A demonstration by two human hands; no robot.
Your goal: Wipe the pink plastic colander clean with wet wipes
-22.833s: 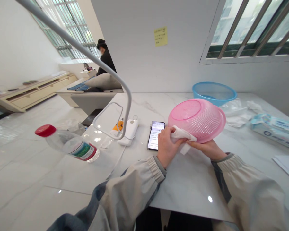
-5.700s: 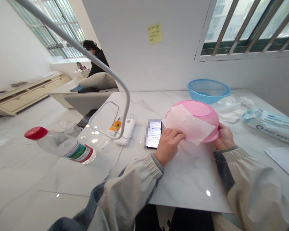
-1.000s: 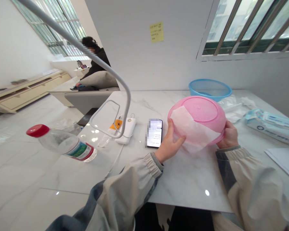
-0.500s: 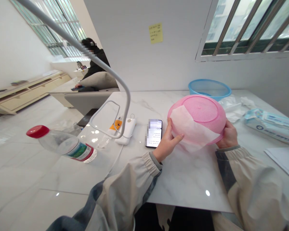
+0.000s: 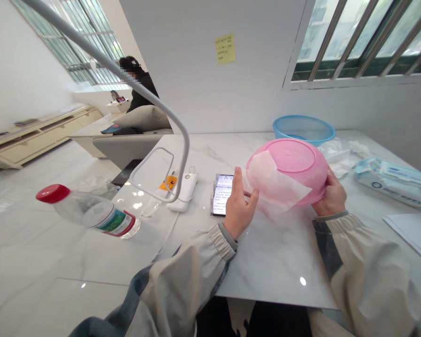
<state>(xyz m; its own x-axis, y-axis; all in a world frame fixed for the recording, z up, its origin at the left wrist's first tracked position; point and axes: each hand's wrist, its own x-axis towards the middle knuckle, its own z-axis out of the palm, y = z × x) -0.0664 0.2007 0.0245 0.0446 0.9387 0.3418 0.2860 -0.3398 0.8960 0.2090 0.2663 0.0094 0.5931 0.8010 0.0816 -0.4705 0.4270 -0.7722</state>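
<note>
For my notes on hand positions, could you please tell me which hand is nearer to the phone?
Left: the left hand is beside the phone, partly hiding its right edge; the right hand is farther off, holding the right side of the pink basket.

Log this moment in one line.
left hand: open, beside pink basket; right hand: gripping basket edge; white wipe: against basket side

Left hand (image 5: 239,208) drawn back from the left edge of the basket (image 5: 291,157); wipe (image 5: 272,180), formerly bunched, now spread over it; right hand (image 5: 331,196) shifted rightward.
</note>
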